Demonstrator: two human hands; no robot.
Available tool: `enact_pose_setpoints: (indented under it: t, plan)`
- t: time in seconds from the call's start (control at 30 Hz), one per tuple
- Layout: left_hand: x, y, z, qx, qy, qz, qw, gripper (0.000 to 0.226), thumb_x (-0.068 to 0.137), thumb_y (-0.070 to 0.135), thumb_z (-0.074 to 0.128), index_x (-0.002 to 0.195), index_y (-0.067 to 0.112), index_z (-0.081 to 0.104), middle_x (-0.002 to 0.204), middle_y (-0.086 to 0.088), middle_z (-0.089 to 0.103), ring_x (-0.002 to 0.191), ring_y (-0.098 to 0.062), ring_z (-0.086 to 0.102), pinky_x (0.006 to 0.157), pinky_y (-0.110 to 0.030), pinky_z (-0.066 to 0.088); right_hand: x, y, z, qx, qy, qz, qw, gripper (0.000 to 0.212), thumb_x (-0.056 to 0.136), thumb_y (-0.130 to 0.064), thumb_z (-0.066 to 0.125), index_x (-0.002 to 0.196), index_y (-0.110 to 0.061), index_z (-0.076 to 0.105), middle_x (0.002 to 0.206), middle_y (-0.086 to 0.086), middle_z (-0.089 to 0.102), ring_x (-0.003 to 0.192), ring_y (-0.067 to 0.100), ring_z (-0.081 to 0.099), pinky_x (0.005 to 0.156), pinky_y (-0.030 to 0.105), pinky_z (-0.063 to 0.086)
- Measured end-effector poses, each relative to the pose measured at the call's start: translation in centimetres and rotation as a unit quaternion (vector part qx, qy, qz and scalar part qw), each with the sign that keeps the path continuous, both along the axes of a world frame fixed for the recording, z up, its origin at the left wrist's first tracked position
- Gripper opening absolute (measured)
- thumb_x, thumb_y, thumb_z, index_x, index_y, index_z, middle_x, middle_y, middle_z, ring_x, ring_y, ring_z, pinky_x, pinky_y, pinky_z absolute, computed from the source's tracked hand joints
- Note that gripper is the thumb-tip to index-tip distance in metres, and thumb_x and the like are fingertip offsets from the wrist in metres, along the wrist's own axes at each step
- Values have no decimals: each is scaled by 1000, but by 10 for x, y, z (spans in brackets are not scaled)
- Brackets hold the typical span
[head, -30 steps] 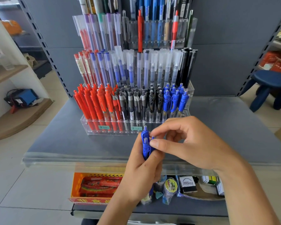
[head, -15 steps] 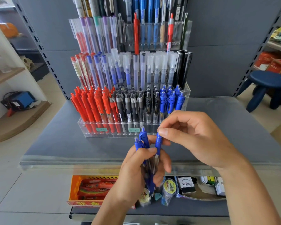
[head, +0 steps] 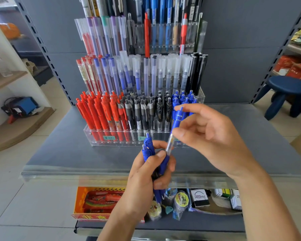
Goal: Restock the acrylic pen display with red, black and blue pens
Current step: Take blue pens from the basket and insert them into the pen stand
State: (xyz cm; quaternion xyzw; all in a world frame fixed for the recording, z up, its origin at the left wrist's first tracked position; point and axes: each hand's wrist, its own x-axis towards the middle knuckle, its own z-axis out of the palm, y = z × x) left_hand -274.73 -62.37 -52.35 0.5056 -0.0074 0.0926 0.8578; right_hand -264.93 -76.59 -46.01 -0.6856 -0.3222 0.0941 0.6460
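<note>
Grey shelf (head: 59, 150), right hand (head: 208, 136) pinching blue pen (head: 174, 131) above left hand (head: 146, 173)

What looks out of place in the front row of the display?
In the display, one red pen with a clear barrel stands at the boundary between the solid red pens and the black pens, leaning slightly. Otherwise the colour groups look sorted; nothing spilled or visibly damaged.

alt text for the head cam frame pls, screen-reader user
The right hand pinches one blue pen and draws it up out of a bundle of blue pens gripped in the left hand. Behind them, on a grey shelf, an acrylic pen display holds red, black and blue pens in its front row.
</note>
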Motion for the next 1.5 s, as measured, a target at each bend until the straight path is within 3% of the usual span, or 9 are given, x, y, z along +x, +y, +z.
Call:
enact_pose_setpoints:
  t: [0.1,0.27,0.47,0.63,0.8,0.93,1.17,1.33,1.5]
  plan:
    - [0,0,1,38,-9,21,999,15,95,20,47,101,11,58,82,-9,61,42,-11,25,42,-21,27,-1,5,-2,-10,-2,-1,1000,48,81,-21,83,125,-32,65,84,0,73,71,14,66,75,35,57]
    - [-1,-3,0,86,-5,35,996,17,96,23,46,99,13,59,89,-9,67,40,-11,25,43,-20,27,0,3,1,30,12,-5,999,48,88,0,73,125,-29,65,80,-2,69,68,12,62,71,26,53]
    - [0,-3,0,103,-10,22,994,17,92,28,55,88,13,60,85,-8,61,43,-10,25,45,-23,24,1,2,2,80,30,-14,996,47,80,-8,66,124,-26,63,77,-3,68,65,10,61,66,23,51]
    - [1,-2,-2,114,8,51,992,29,90,35,60,90,6,55,67,-23,30,46,-15,19,46,-26,22,1,3,0,94,32,-4,995,48,80,-13,72,127,-22,62,79,1,70,71,14,65,73,27,55]
    - [4,-7,-4,113,19,86,990,28,95,27,52,100,0,48,62,-4,38,43,-7,25,45,-19,27,1,5,-1,124,15,-31,992,52,74,-15,83,119,-26,59,84,6,74,79,22,71,82,36,60]
    - [4,-9,-4,127,26,95,987,17,95,28,54,100,12,55,76,-26,29,48,-10,24,46,-20,27,1,8,-1,118,-12,-54,992,36,73,-17,86,103,-23,66,83,0,76,75,16,71,74,28,58]
    - [3,-7,-5,166,33,107,980,14,99,24,51,103,13,60,59,6,28,50,-14,21,47,-23,24,7,-1,1,130,-25,-72,989,32,88,-15,68,119,-25,70,92,-2,73,82,14,68,75,27,57]
    - [2,-8,-3,171,40,112,978,14,105,21,52,104,10,60,56,9,29,49,-13,21,48,-24,23,14,-9,-1,136,-49,-83,986,41,97,0,60,128,-26,63,94,0,72,87,20,72,84,32,59]
    - [1,-7,-1,177,47,110,977,15,105,16,47,105,8,60,56,5,27,49,-14,20,48,-26,21,18,-17,-1,151,-65,-105,981,40,99,0,57,128,-28,60,101,0,70,100,24,73,86,39,61]
